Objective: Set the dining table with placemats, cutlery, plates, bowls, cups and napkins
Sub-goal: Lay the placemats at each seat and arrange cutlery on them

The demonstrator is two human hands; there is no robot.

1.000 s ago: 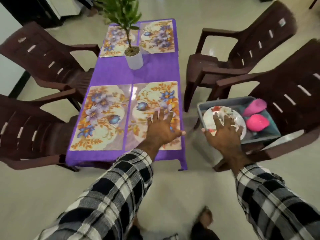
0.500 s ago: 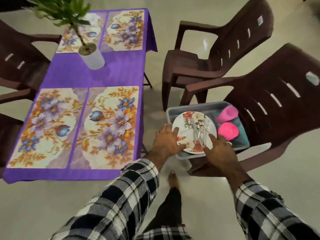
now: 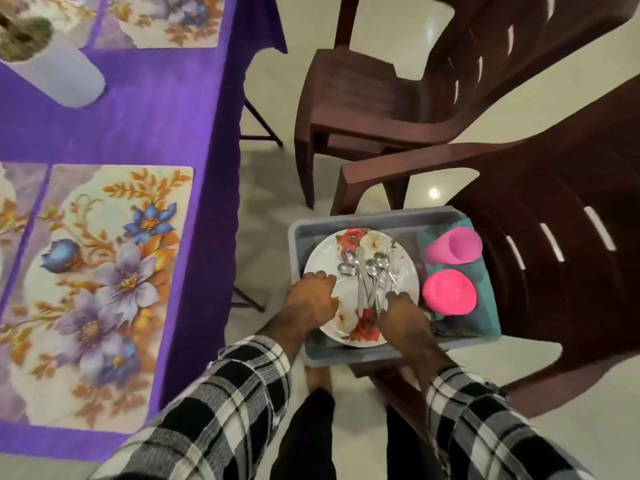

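Note:
A grey tub (image 3: 388,221) rests on a brown chair seat. Inside lies a white flowered plate (image 3: 329,263) with several spoons and forks (image 3: 372,277) piled on it. A pink cup (image 3: 453,245) and a pink bowl (image 3: 448,291) sit on teal cloth (image 3: 486,306) at the tub's right. My left hand (image 3: 311,301) grips the plate's left rim. My right hand (image 3: 403,315) rests its fingers on the cutlery handles at the plate's near right. Floral placemats (image 3: 100,271) lie on the purple-covered table (image 3: 145,126) to the left.
A white plant pot (image 3: 57,72) stands mid-table. A second placemat pair (image 3: 166,20) lies at the far end. Two brown plastic chairs (image 3: 398,98) stand right of the table; the nearer chair (image 3: 561,237) holds the tub. My feet are on the pale floor below.
My left hand left the near placemat and came to the plate's left rim. My right hand slid onto the cutlery. The view swung right and closer to the tub.

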